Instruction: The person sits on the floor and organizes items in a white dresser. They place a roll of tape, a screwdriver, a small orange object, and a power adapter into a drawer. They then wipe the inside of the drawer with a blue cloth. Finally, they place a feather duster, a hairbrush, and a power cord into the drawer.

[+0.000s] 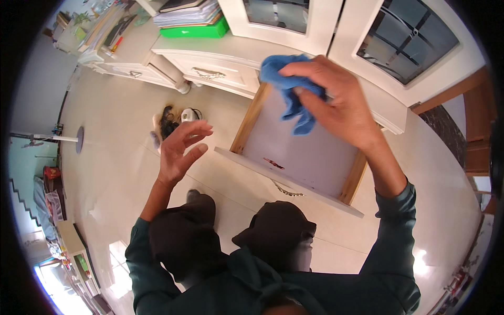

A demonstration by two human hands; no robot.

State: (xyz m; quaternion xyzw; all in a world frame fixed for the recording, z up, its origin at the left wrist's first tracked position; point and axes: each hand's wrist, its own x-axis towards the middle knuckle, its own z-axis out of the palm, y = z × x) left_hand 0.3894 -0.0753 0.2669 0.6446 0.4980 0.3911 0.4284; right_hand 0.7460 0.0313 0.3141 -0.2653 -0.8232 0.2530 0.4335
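My right hand (334, 98) grips a crumpled blue cloth (289, 78) above a pulled-out wooden drawer (258, 132). Two folds of the cloth dangle over the drawer's pale bottom. Close to the drawer's front panel lies a small reddish-brown item (273, 163), too small to identify. A silvery ornate handle (287, 189) is fixed to the outside of that panel. Held in the air to the left of the drawer, my left hand (182, 151) has nothing in it, with thumb and fingers apart.
The drawer belongs to a white cabinet (236, 45) with glass-paned doors (409, 39). A green box file (195, 30) under stacked papers sits on its top. On the tiled floor, a white object with a black cord (189, 114) lies beside a dark, tangled item (168, 122). My knees are below the drawer front.
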